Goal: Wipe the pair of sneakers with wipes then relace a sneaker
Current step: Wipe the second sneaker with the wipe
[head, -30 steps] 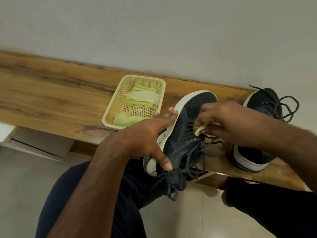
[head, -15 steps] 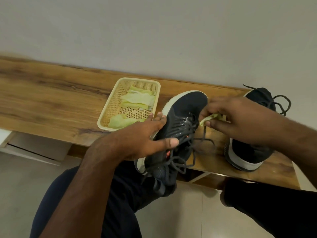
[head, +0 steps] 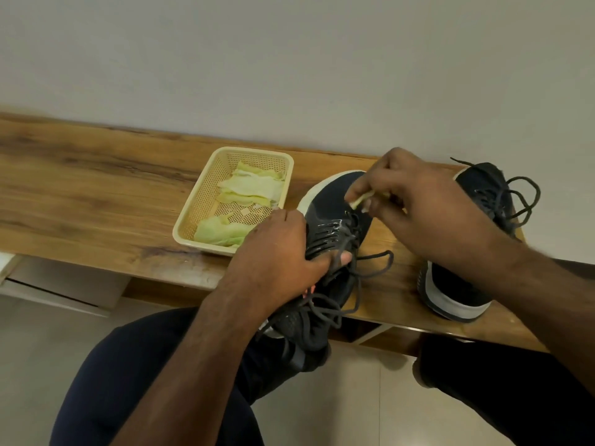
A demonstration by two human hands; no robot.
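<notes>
1. Left hand (head: 277, 255) gripped the near sneaker (head: 325, 252) across its middle, thumb hooked over the laces (head: 341, 304), fingers wrapped round the side. Heel end hung off the bench (head: 96, 201) edge over the lap; toe rested on the wood.
2. Right hand (head: 415, 201) pinched a small pale-green wipe (head: 360, 201) between curled fingers, just above the toe end of that shoe. Contact with the upper could not be told.
3. Second sneaker (head: 463, 284) stood on the bench to the right, untouched, laces loose.
4. Basket (head: 206, 194) beside the held shoe had more wipes in it.
5. Step judged: wiping the first shoe, toe area. Relacing not begun.
6. Next move likely calls for a firm left hold while the wipe is dragged along the upper and white sole rim, keeping clear of the trailing laces.
</notes>
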